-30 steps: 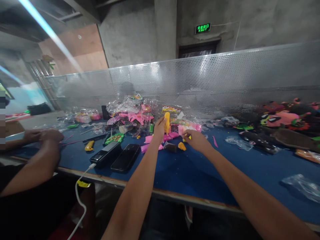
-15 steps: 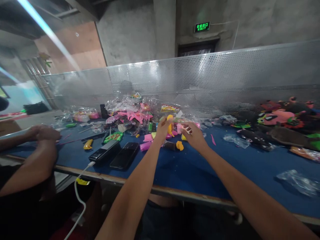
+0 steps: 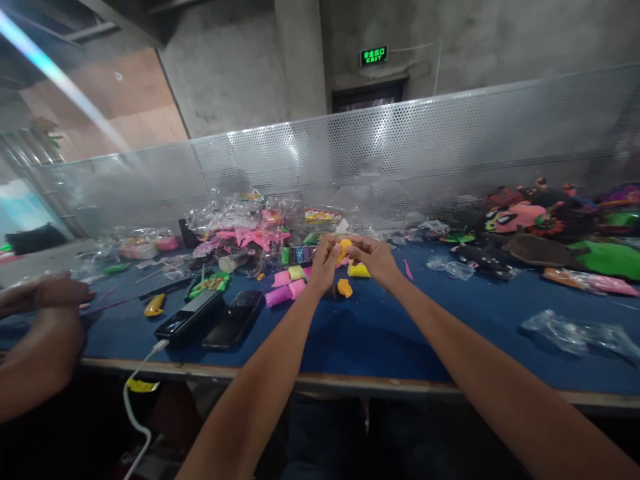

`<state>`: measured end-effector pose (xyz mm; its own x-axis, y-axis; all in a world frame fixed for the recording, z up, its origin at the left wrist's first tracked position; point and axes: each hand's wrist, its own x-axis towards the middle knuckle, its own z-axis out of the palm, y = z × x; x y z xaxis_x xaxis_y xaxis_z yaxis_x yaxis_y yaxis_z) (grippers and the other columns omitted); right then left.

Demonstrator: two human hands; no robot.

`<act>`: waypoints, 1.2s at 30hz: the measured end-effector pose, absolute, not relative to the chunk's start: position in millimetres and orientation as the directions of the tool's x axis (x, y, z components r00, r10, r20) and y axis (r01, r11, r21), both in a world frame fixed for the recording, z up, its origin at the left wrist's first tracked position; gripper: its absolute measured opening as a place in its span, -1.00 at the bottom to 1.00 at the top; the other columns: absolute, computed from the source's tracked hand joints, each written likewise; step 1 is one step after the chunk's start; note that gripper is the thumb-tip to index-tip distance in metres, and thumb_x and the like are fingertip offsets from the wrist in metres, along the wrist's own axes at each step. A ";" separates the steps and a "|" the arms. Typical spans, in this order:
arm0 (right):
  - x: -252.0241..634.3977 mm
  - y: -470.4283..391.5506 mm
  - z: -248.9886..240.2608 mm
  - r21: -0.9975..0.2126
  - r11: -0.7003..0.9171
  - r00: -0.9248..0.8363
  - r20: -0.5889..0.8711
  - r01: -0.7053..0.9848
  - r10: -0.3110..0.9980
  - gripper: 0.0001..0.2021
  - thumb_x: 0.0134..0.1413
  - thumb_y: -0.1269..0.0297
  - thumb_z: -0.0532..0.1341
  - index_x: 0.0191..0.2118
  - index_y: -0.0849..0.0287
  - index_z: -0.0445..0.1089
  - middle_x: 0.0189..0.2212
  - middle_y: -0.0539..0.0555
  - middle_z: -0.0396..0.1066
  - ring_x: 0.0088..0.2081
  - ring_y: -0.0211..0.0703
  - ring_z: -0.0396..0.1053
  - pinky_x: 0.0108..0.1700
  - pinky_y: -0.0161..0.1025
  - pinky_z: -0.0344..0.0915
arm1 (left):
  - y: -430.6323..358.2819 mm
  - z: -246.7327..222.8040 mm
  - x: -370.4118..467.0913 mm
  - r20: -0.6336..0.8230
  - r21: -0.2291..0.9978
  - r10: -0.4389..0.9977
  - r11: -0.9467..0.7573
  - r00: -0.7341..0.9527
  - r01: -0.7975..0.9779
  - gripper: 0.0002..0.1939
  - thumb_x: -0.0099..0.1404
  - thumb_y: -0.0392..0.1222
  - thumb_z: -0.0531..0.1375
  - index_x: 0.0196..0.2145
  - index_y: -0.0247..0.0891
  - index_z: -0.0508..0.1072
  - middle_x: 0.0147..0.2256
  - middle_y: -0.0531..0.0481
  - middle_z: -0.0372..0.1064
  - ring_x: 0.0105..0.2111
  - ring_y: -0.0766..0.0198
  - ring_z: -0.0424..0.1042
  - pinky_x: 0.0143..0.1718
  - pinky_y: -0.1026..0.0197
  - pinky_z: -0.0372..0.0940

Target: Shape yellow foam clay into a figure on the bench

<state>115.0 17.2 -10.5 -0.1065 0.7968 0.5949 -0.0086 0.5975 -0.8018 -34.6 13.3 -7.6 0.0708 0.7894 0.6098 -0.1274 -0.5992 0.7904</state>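
Observation:
Above the blue table, the fingers of my left hand [image 3: 326,263] pinch a soft yellow-orange piece that looks like modelling clay [image 3: 344,249]. My right hand [image 3: 376,259] closes on the same piece from the other side with thumb and fingertips. Just below them lies an orange clay lump [image 3: 345,287], beside a dark piece partly covered by my left wrist. Left of my left hand are a purple clay pack [image 3: 278,296] and several pink and yellow ones. A bright yellow block [image 3: 359,270] rests under my right hand.
A phone [image 3: 235,320] and a black device with a white cable [image 3: 186,317] lie left. Clear wrappers [image 3: 240,213] pile up along the perforated metal screen [image 3: 400,147]. Plush-like figures [image 3: 530,247] and plastic bags [image 3: 575,330] occupy the right. Another person's arm [image 3: 45,333] rests far left.
My right hand has come in from the right and now meets the left at the yellow-orange piece. The whole view has shifted, so the table things appear further left.

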 end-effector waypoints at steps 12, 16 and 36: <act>118.8 9.3 -11.7 -0.538 0.751 -0.112 0.780 0.383 0.616 -0.63 0.19 0.13 0.20 0.09 0.00 0.50 -0.02 0.11 0.50 -0.25 -0.16 0.43 -0.23 -0.19 0.44 | 26.9 -17.5 -42.7 0.685 0.642 0.679 -0.734 0.263 0.224 -0.68 0.22 -0.14 0.25 -0.07 -0.25 0.45 -0.14 -0.13 0.48 -0.14 0.11 0.44 -0.03 0.07 0.32; 120.3 6.0 -9.9 -0.508 0.773 -0.123 0.800 0.380 0.587 -0.65 0.20 0.08 0.21 0.06 0.02 0.51 -0.09 0.10 0.49 -0.29 -0.17 0.41 -0.28 -0.21 0.42 | 26.7 -20.4 -47.5 0.686 0.567 0.638 -0.770 0.351 0.293 -0.64 0.31 -0.11 0.19 0.04 -0.21 0.42 -0.13 -0.12 0.50 -0.17 0.13 0.46 -0.08 0.11 0.34; 120.9 6.0 -10.8 -0.720 0.639 -0.079 0.645 0.269 0.760 -0.55 0.14 -0.16 0.20 -0.20 0.14 0.59 -0.43 0.05 0.48 -0.51 -0.22 0.31 -0.45 -0.23 0.32 | 25.3 -21.3 -43.3 0.664 0.565 0.685 -0.722 0.299 0.399 -0.83 0.22 -0.09 0.30 -0.26 -0.20 0.54 -0.29 -0.08 0.53 -0.24 0.10 0.48 -0.11 0.12 0.33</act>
<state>120.9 6.0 -10.8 -0.0791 0.7600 0.6451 0.2695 0.6393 -0.7201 -43.3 25.3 -21.3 0.2991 0.6853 0.6639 0.3990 -0.7219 0.5654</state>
